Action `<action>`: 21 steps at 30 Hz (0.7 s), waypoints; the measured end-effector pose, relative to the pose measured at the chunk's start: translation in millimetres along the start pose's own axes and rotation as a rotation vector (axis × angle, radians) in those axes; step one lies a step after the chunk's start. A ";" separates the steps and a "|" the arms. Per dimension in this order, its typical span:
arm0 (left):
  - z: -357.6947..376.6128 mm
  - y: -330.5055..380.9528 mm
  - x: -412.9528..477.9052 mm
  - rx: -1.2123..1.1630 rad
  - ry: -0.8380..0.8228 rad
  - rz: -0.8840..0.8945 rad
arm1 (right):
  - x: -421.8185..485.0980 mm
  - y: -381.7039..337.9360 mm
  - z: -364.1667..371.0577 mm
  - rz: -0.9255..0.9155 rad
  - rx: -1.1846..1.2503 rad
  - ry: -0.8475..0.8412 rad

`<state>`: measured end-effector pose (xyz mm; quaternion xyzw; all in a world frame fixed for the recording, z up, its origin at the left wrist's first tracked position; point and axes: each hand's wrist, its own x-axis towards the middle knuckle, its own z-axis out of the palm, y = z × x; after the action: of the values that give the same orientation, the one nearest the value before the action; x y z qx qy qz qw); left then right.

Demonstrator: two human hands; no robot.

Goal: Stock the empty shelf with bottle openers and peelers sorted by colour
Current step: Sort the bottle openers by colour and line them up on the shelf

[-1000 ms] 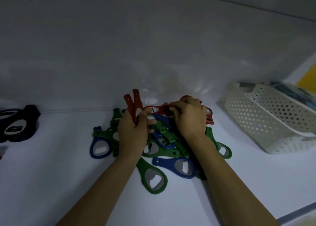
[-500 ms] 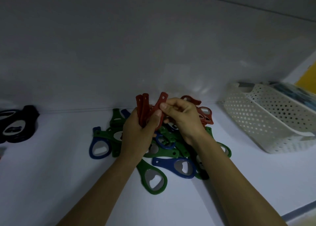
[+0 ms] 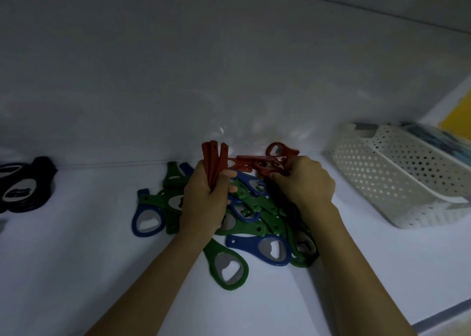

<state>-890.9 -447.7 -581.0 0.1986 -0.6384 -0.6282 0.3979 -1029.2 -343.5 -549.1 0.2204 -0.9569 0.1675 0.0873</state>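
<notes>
Shop, prob.; white shelf [image 3: 76, 272] w/ heaps of identical bottle openers [image 3: 254, 203]; perforated basket [image 3: 397, 183] beside.

Heap of bottle openers [image 3: 270, 249] midway along the shelf [image 3: 76, 272], basket [image 3: 407, 183] to its right, smaller stack [image 3: 23, 190] far left.

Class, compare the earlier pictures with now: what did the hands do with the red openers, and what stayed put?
The right hand passed a third red opener into the left hand's bundle, then moved back to the loose red openers; whether it grips one is unclear. The left hand kept its grip. Green and blue pile, black openers and basket stayed.
</notes>
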 end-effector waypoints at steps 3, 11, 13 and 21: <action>-0.2 1.2 -0.8 0.008 0.012 -0.003 | -1.2 -4.1 -0.6 -0.049 0.129 0.003; -1.8 5.1 -4.0 0.092 -0.028 0.030 | -13.9 -30.5 -8.7 -0.050 1.393 -0.395; -2.6 4.6 -3.6 0.108 -0.049 0.031 | -19.5 -36.2 -5.6 -0.188 1.387 -0.428; -3.1 0.1 -1.8 0.076 0.050 0.075 | -5.6 -10.7 4.1 -0.250 0.320 0.216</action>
<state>-887.4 -448.4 -581.7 0.2052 -0.6586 -0.5830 0.4294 -1019.7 -351.8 -551.2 0.3291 -0.8686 0.3274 0.1731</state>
